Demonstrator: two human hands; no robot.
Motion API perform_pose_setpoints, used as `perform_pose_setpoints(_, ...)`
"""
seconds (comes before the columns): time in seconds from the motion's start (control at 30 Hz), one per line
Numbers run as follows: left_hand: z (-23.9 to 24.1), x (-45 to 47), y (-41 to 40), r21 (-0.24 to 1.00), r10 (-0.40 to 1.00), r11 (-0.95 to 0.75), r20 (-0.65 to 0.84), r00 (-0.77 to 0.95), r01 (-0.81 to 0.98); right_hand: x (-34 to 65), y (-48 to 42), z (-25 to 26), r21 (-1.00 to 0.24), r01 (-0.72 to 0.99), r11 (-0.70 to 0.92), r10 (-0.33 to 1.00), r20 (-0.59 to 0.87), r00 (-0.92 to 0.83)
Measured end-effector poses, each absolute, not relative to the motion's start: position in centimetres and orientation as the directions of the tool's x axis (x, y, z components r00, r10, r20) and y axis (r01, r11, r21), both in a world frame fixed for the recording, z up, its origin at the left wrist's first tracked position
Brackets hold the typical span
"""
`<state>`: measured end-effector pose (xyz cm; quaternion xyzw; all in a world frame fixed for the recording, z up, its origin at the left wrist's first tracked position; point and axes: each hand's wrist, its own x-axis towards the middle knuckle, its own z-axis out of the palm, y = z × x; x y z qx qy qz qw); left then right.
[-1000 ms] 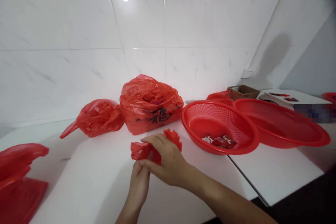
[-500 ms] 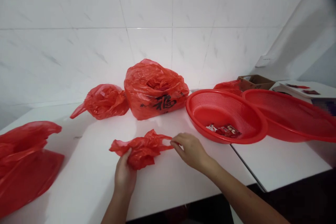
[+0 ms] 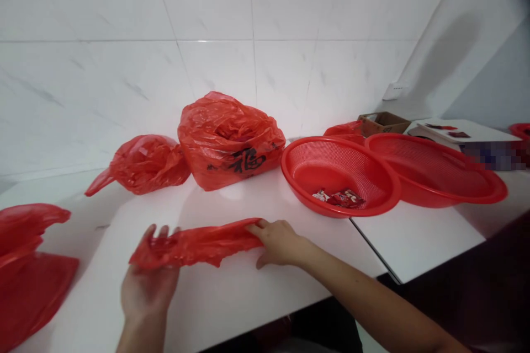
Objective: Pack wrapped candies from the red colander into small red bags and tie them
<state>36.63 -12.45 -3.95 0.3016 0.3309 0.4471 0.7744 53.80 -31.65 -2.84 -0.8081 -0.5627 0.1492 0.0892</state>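
A crumpled red plastic bag [image 3: 202, 245] is stretched sideways between my two hands above the white table. My left hand [image 3: 151, 281] is palm up at the bag's left end, with the plastic lying across the palm and its fingertips showing past the far edge. At the other end, my right hand [image 3: 281, 242] pinches the plastic between fingers and thumb side. Behind it stands a full red plastic bag [image 3: 232, 149] with a black character printed on it. Just right of that, a red plastic basket [image 3: 304, 193] contains several small red and white packets [image 3: 343, 197].
Another red bag [image 3: 144, 165] lies by the wall, and a larger one [image 3: 33, 292] at the left edge. A second red basket [image 3: 439, 176] touches the first. A cardboard box [image 3: 385, 121] sits behind. A gap [image 3: 375, 251] parts two tables.
The bag went from a bunched shape to a long stretched strip. My left hand moved left and turned palm up. The view shifted to the right.
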Motion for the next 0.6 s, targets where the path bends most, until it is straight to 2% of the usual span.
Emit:
perform_pose_setpoints(0.1, -2.8, 35.6, -10.8, 0.832, 0.923, 0.343, -0.213, 0.319, -0.435, 54.9, -32.6, -1.9, -0.227, 0.880, -0.417, 0.906, -0.179, 0.384)
perform_pose_setpoints(0.17, -1.9, 35.1, -11.8, 0.921, 0.968, 0.119, -0.025, 0.249, -0.370, 55.2, -32.9, -1.3, -0.183, 0.884, -0.430, 0.901, -0.136, 0.411)
perform_pose_setpoints(0.2, -1.3, 35.0, -12.8, 0.939, 0.974, -0.084, 0.148, 0.172, -0.334, 55.2, -33.0, -1.0, -0.167, 0.888, -0.429, 0.903, -0.104, 0.417)
perform_pose_setpoints(0.23, -0.8, 35.0, -14.0, 0.909, 0.930, -0.319, 0.354, 0.095, -0.268, 55.1, -33.1, -0.8, -0.160, 0.894, -0.418, 0.909, -0.067, 0.412)
perform_pose_setpoints(0.27, -0.3, 35.1, -15.3, 0.824, 0.828, -0.541, 0.557, 0.067, -0.166, 54.9, -33.0, -0.6, -0.164, 0.903, -0.396, 0.917, -0.028, 0.397)
perform_pose_setpoints(0.3, 0.1, 35.4, -16.5, 0.695, 0.685, -0.717, 0.717, 0.128, -0.058, 54.7, -32.9, -0.4, -0.180, 0.913, -0.366, 0.928, 0.009, 0.373)
perform_pose_setpoints(0.33, 0.4, 35.8, -17.6, 0.545, 0.534, -0.838, 0.805, 0.260, 0.031, 54.4, -32.8, -0.3, -0.203, 0.922, -0.331, 0.937, 0.045, 0.346)
perform_pose_setpoints(0.37, 0.4, 36.4, -18.4, 0.407, 0.406, -0.909, 0.809, 0.426, 0.094, 54.1, -32.5, -0.3, -0.228, 0.930, -0.288, 0.947, 0.077, 0.312)
perform_pose_setpoints(0.43, -0.2, 38.0, -19.3, 0.216, 0.278, -0.960, 0.638, 0.718, 0.180, 53.4, -32.0, -0.8, -0.261, 0.948, -0.183, 0.969, 0.116, 0.219)
perform_pose_setpoints(0.5, -1.6, 39.6, -19.0, 0.100, 0.281, -0.959, 0.445, 0.850, 0.265, 52.8, -31.7, -1.8, -0.271, 0.956, -0.110, 0.988, 0.076, 0.135)
perform_pose_setpoints(0.6, -4.1, 41.2, -17.0, 0.024, 0.346, -0.935, 0.280, 0.895, 0.354, 52.2, -32.4, -3.6, -0.279, 0.959, -0.052, 0.998, 0.006, 0.056)
